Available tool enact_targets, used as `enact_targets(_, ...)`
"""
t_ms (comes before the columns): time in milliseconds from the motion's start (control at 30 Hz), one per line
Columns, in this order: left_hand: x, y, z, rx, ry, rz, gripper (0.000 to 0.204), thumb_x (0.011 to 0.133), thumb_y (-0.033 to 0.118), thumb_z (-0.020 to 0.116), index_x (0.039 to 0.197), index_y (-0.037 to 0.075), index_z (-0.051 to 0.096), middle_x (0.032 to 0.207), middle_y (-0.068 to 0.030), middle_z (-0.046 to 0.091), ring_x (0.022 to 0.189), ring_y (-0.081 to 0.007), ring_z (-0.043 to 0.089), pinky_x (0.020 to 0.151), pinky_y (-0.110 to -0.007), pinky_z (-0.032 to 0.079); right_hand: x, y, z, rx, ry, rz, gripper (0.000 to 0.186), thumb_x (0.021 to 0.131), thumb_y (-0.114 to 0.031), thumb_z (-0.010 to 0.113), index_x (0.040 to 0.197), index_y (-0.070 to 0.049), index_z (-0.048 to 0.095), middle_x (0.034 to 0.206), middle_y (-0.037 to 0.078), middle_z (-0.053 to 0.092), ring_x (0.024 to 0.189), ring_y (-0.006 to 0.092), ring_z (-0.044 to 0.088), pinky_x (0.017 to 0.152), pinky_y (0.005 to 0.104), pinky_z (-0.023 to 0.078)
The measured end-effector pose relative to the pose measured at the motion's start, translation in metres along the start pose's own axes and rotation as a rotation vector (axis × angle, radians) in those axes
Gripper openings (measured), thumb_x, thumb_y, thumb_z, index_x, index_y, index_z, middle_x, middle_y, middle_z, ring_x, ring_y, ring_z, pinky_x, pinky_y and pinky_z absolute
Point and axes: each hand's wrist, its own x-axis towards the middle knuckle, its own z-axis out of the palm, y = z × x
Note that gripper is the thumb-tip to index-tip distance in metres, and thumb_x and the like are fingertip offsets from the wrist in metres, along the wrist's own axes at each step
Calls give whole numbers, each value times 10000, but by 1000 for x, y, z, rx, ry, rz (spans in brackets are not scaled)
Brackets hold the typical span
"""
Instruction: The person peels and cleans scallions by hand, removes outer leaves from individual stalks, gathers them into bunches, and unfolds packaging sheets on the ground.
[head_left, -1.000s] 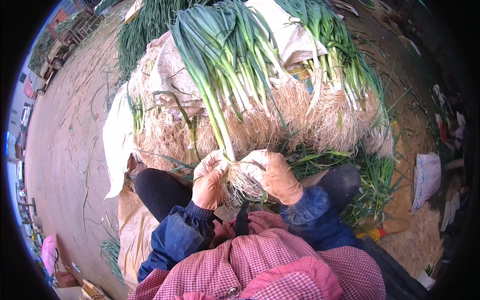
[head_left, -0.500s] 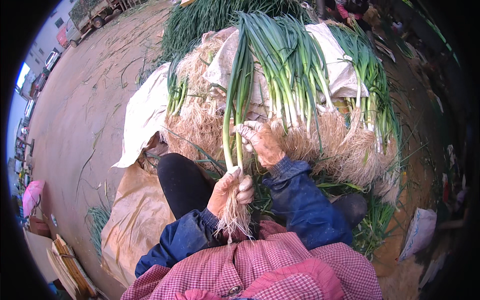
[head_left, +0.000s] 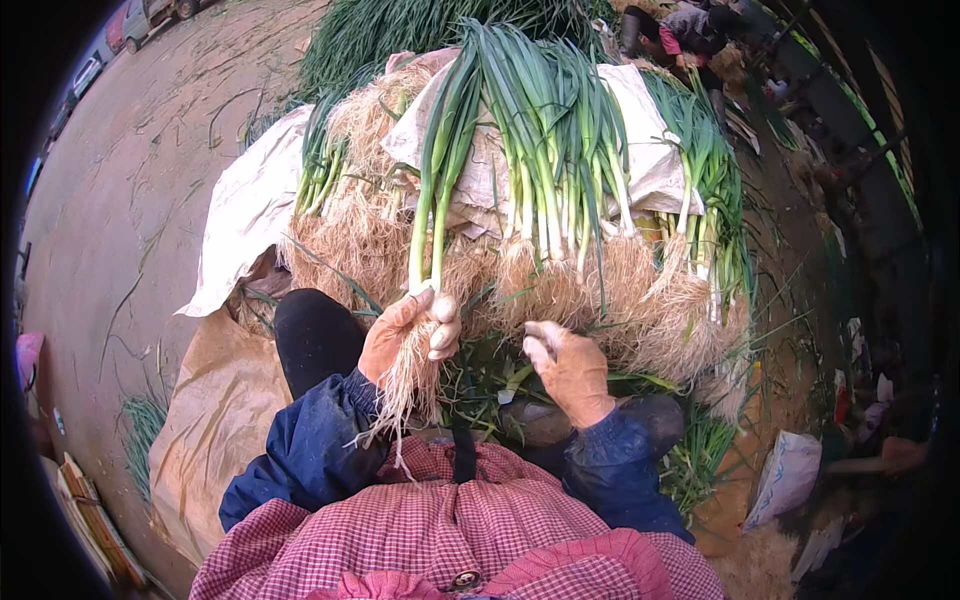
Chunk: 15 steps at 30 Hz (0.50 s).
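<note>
My left hand (head_left: pixel 410 335) grips a couple of green onions (head_left: pixel 435 220) just above their stringy roots, which hang down over my wrist; the long leaves rise toward the heap. My right hand (head_left: pixel 560 365) is apart from them, lower and to the right, its fingers loosely bent with nothing visible in them. Beyond both hands lies a row of green onions (head_left: pixel 545 190) with pale roots (head_left: pixel 540 290) toward me, resting on off-white sacking (head_left: pixel 640 120).
A mound of dark green leaves (head_left: pixel 390 40) is behind. Another person (head_left: pixel 690 35) is at upper right. A brown sheet (head_left: pixel 210 420) lies left, a white sack (head_left: pixel 780 480) right. A parked vehicle (head_left: pixel 150 20) stands at upper left.
My right hand has left the onion stems and moved down to the right. My left hand has risen a little, still holding them. The view has also shifted.
</note>
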Motion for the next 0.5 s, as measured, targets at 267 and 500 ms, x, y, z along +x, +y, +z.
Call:
enact_targets(267,0,-26,3,58,-64,33,226,821,56,631,1014,36,516,739,-52,541,673,-204,554,672,-340,482,99,-4,-39,-36,43,89,310,753,-283,692,874,-14,598,695,118,625,632,219,600,580,320,467)
enact_targets(500,0,-48,-9,324,190,-124,332,790,-48,614,1109,-20,528,960,-123,618,874,-234,635,789,-354,534,61,-14,25,994,-351,169,274,841,-239,651,904,26,628,719,64,614,617,127,539,568,284,441)
